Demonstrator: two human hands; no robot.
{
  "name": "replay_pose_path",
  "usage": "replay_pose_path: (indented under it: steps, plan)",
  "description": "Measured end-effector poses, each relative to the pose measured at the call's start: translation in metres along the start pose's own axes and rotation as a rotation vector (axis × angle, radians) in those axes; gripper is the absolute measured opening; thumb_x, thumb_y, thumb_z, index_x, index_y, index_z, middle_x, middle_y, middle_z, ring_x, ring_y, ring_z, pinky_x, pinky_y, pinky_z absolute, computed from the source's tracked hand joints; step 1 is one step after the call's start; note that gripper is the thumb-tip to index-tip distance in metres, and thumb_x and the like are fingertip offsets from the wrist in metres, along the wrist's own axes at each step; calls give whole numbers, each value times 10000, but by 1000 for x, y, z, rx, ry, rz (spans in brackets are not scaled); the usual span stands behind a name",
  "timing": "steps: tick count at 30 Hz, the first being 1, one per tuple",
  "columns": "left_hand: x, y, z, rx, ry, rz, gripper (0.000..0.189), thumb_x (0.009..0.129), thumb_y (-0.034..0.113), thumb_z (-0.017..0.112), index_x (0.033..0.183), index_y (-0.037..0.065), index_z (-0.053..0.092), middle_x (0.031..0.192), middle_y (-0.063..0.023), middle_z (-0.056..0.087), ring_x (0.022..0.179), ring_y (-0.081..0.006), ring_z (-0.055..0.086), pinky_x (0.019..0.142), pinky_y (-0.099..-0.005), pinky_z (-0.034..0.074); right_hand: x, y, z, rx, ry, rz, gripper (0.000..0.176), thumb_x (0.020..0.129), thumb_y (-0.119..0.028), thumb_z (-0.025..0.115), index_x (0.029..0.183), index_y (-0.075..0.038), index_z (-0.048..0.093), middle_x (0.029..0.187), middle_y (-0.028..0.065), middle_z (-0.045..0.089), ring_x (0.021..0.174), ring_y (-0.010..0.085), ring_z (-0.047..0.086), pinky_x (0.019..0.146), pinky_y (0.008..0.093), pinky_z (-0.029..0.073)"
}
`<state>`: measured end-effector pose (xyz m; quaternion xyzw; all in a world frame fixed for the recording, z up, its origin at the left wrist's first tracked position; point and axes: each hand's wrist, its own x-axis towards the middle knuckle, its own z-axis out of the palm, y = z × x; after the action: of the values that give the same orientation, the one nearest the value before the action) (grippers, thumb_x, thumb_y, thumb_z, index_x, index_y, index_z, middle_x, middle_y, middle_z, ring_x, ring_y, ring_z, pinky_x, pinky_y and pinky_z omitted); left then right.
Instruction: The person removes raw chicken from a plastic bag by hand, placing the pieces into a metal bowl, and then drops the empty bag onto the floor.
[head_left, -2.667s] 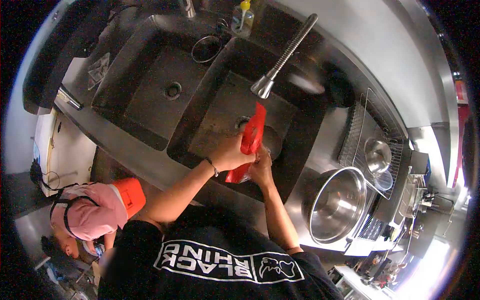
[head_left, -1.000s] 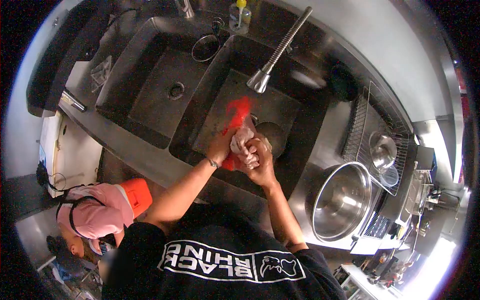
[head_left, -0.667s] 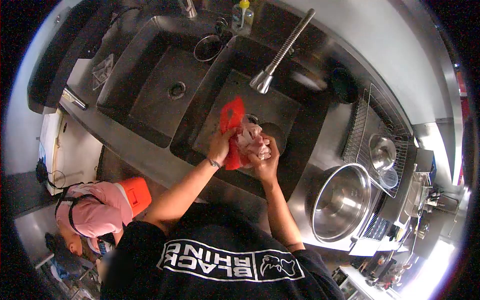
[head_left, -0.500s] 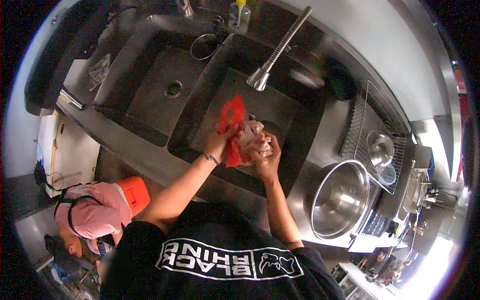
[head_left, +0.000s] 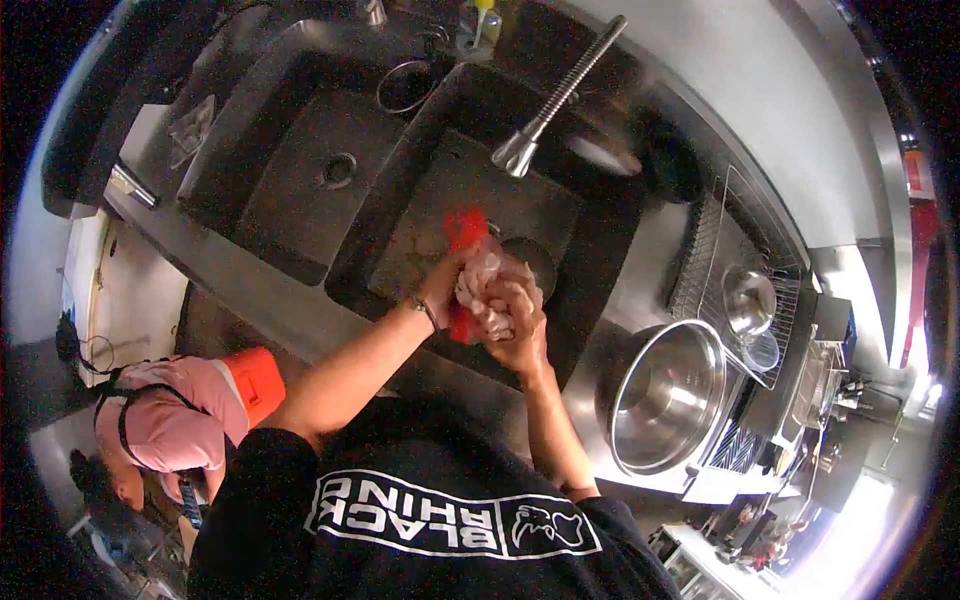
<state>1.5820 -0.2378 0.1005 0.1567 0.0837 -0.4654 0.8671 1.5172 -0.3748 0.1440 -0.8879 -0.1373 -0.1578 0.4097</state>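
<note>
From where I sit, working through the head view, the step in hand looks to be handling pale raw meat point(head_left: 482, 285) together with its red plastic packaging point(head_left: 466, 228), at the middle of the frame. Both are held above the right-hand sink basin point(head_left: 425, 190), apart from its floor as far as I can judge. My right hand point(head_left: 522, 318) has its fingers curled around the meat from the lower right. My left hand point(head_left: 440, 287) grasps the packaging from the left; its fingertips are hidden behind the bundle, and blur hides how far they wrap. I judge that any next move calls for a firm two-sided hold over the basin, since the meat looks soft and slippery.

Now the containers. The basin under my hands has a dark round item point(head_left: 535, 262) on its floor, partly covered by the meat; I can't tell what it is. The left-hand sink basin point(head_left: 300, 190), upper left, shows its drain point(head_left: 338, 169). At right, a large steel bowl point(head_left: 650, 422) stands on the metal desk point(head_left: 255, 275), reflections on its inner wall. Above it, a wire dish rack point(head_left: 700, 250) holds a smaller steel bowl point(head_left: 748, 300) and a translucent tub point(head_left: 762, 353).
</note>
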Motion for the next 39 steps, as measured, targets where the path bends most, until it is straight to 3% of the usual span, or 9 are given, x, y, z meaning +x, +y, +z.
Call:
replay_pose_path:
  steps: [8,10,14,17,19,23,25,32,39]
  plan:
    - [1,-21,-45,-169,136,106,479,862,484,338,1120,106,476,1055,-64,550,939,-209,532,804,-357,440,0,-5,4,139,22,-35,521,534,-68,732,1005,-61,509,975,132,540,965,303,516,763,358,451]
    - [1,-17,-50,-237,272,178,420,889,368,326,1183,82,416,1194,-88,456,1077,-241,441,952,-370,339,-1,-3,10,301,126,-29,678,512,-73,745,1116,-50,437,1033,148,517,974,292,512,795,355,438]
    - [22,-22,-100,57,588,311,412,879,359,367,1162,68,439,1137,-101,501,1014,-261,488,922,-388,370,3,-7,7,280,20,251,778,487,-87,774,1157,-21,385,1094,138,477,984,229,500,790,328,436]
    - [24,-22,-90,-64,383,433,404,863,350,428,1129,49,471,1065,-93,545,944,-247,531,854,-365,418,9,-19,5,597,58,446,689,520,-98,741,1119,-14,409,1051,101,502,954,186,506,788,309,430]
    - [1,-15,-29,456,903,477,399,848,342,471,1092,27,497,1007,-84,572,887,-219,553,801,-331,436,7,-12,0,667,53,543,617,552,-87,700,1098,-12,422,1024,86,514,937,171,509,789,295,426]
    - [-2,-18,-23,356,972,536,410,846,374,492,998,-3,548,863,-72,600,776,-154,563,647,-289,459,4,1,2,783,176,631,438,631,-26,564,1054,-12,452,908,42,528,826,126,516,728,248,424]
    - [-4,-15,-14,651,1033,644,416,853,383,476,1000,2,555,850,-80,607,766,-158,558,656,-296,446,-1,12,9,935,301,676,402,648,-3,544,1039,-19,454,871,32,514,753,116,504,671,242,421]
    - [-12,5,-6,1020,826,742,436,866,405,432,1033,18,542,850,-126,604,769,-182,558,684,-318,427,2,-2,4,916,387,714,386,671,24,539,1043,-23,451,915,37,527,784,115,521,691,241,432]
    - [-6,9,-35,1043,741,411,425,861,400,439,1002,17,556,816,-100,597,749,-173,558,658,-327,438,18,-30,-24,726,395,699,368,670,-5,541,1032,-16,474,910,45,528,794,114,511,693,241,426]
